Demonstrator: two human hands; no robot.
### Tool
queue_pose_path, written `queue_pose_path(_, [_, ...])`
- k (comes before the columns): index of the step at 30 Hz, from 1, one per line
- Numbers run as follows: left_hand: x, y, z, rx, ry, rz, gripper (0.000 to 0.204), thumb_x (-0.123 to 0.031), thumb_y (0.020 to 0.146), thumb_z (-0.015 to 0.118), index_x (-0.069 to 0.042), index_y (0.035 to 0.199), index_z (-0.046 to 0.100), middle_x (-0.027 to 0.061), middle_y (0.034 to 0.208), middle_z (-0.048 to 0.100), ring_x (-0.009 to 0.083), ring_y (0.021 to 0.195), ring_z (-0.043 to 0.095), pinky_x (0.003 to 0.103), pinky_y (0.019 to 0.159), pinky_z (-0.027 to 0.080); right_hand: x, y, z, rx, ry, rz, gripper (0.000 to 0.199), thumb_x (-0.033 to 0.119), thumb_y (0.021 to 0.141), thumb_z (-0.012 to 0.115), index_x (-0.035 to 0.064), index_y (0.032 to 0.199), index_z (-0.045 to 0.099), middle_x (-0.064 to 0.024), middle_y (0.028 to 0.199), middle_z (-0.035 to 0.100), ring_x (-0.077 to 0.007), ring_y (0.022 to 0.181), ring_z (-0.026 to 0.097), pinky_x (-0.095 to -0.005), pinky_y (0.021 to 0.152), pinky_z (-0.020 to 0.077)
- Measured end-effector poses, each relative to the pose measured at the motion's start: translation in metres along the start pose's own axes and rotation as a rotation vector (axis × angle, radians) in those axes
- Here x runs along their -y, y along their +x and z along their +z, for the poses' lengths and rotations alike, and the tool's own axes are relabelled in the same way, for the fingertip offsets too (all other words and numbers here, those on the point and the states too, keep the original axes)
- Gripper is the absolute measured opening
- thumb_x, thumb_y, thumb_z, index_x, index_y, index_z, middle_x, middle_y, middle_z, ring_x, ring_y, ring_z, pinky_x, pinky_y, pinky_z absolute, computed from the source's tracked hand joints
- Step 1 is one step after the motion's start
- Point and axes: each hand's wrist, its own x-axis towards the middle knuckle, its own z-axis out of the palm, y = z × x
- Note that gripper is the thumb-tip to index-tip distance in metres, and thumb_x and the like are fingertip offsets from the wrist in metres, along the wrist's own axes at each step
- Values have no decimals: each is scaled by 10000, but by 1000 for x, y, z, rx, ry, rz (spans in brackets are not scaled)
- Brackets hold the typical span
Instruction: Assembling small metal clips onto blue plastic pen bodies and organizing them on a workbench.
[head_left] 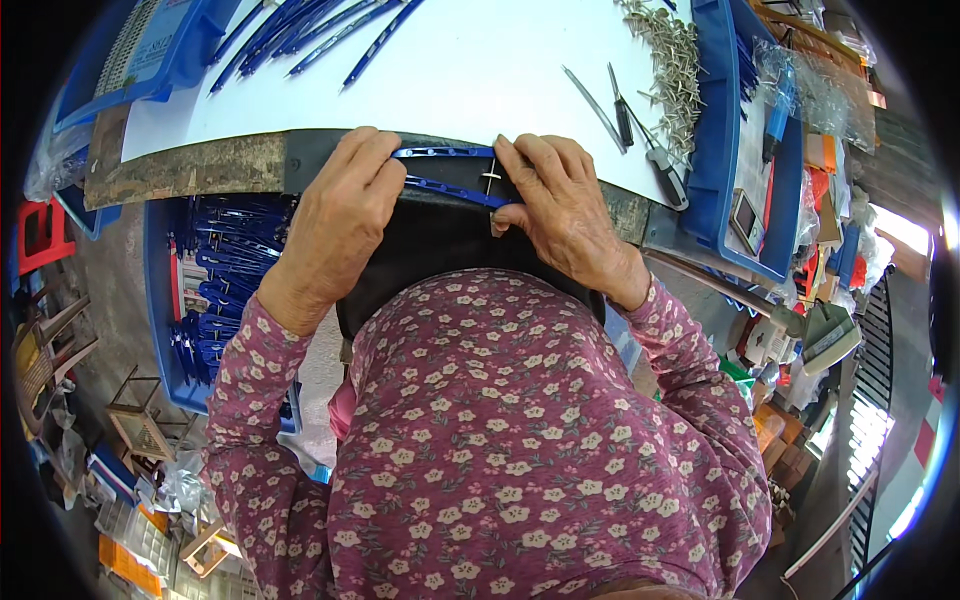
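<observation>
My left hand [350, 215] is closed around one end of two narrow blue strips with holes. The upper blue strip [447, 152] and the lower blue strip [452, 190] spread apart toward the right. Fingers and thumb of my right hand [565, 205] grip their other ends. A small metal pin with a flat disc [490, 177] stands between the strips by my right fingertips. Just below, a small metal piece [497, 228] shows at my right thumb. Whether the strips join inside my left hand is hidden.
Several blue strips [290, 35] lie on the white tabletop [450, 80]. Metal pins [672, 75] are heaped at its right, near tweezers [597, 112] and a screwdriver [665, 175]. A blue bin of strips [225, 270] stands below left; a blue tray [712, 130] borders the right.
</observation>
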Motion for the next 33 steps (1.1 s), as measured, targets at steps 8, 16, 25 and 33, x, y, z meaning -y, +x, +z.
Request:
queue_pose_path(8, [14, 1, -6, 39, -80, 102, 121, 46, 682, 545, 37, 800, 517, 119, 979, 515, 266, 998, 495, 319, 855, 439, 1, 1, 6, -3, 103, 16, 657, 158, 695, 669, -47, 1252, 387, -170, 1164, 402, -341, 1060, 398, -405, 897, 375])
queue_pose_path(16, [26, -11, -8, -39, -99, 139, 196, 37, 671, 599, 41, 864, 563, 122, 960, 550, 274, 984, 518, 349, 838, 449, 6, 13, 10, -4, 108, -17, 651, 132, 707, 657, -58, 1259, 370, -180, 1175, 385, -357, 1085, 384, -415, 922, 362])
queue_pose_path(25, [57, -58, -57, -83, -2, -86, 222, 76, 674, 622, 24, 886, 580, 139, 952, 582, 315, 948, 544, 369, 796, 454, 41, 88, 42, -72, -153, -344, 416, 166, 725, 630, -109, 1006, 494, -150, 1004, 447, -251, 924, 421, -368, 888, 359])
queue_pose_path(33, [20, -12, -11, -97, -54, 81, 226, 62, 661, 619, 39, 881, 573, 141, 971, 558, 302, 978, 522, 366, 812, 461, 14, 15, 3, -31, -41, -115, 591, 165, 713, 649, -91, 1185, 401, -163, 1044, 427, -295, 994, 417, -472, 993, 288])
